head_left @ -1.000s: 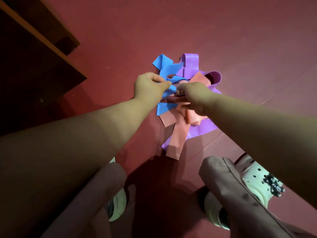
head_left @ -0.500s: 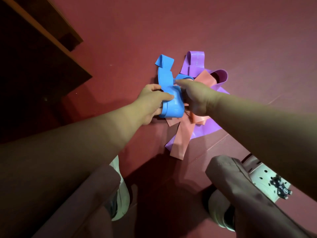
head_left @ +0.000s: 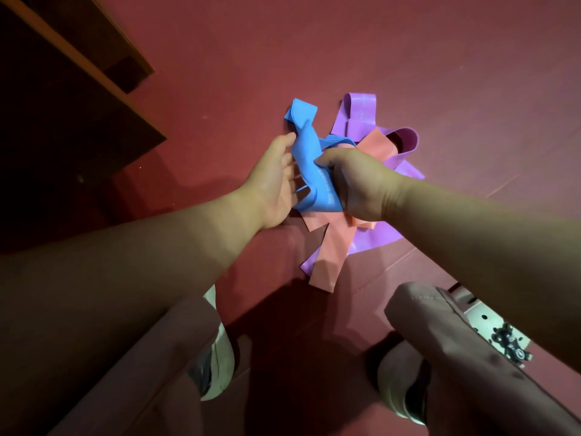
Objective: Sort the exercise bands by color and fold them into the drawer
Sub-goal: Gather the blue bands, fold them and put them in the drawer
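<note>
Floor (head_left: 314,42): red, under the blue band (head_left: 306,149).
Cabinet (head_left: 63,121): dark wood, well left of the blue band.
Purple band (head_left: 361,111): right of the blue band.
Pink band (head_left: 330,253): partly under it.
Right hand (head_left: 355,184): grips the bunched blue band.
Left hand (head_left: 273,180): fingers loose, touching its left side.

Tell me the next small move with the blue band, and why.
Probably lift the blue band clear of the pile: the right hand grips it bunched, the left hand lies open against it, and its lower end rests on the salmon bands, with purple bands underneath.
</note>
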The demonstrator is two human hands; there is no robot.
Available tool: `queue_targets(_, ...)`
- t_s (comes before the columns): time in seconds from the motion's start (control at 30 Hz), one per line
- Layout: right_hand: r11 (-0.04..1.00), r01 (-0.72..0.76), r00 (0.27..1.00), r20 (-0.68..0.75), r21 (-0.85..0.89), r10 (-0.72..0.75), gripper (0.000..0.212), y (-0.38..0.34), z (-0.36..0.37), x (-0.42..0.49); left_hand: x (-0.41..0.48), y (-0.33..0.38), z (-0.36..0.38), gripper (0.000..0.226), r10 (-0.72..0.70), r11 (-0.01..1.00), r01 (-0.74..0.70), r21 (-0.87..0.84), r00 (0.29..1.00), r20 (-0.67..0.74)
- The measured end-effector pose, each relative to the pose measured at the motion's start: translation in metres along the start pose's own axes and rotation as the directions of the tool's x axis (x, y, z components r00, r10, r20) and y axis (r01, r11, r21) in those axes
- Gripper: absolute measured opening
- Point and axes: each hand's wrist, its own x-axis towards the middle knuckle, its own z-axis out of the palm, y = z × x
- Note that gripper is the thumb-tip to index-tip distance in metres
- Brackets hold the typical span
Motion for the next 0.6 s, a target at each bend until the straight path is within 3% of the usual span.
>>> queue_targets(0.13,0.994,-0.072,0.994,0.075,-0.088,0.078,0.045,0.004,-0.002,-0.006,-0.001,0.006,-0.003,0.020,0.066,0.992,-0.067,-0.111,0.998,-0.016)
queue_targets(0.47,0.945,-0.101,0.993,0.025,-0.310,0.114,0.033,0.013,0.008,-0.007,0.003,0.019,-0.009,0.032,0.081,0.981,-0.090,-0.171,0.995,-0.060)
queue_targets(0.6,0.868,-0.022,0.999,0.011,-0.497,0.031,0.020,0.015,0.008,-0.003,0.001,0.025,-0.011,0.035,0.062,0.971,-0.076,-0.226,0.996,-0.066)
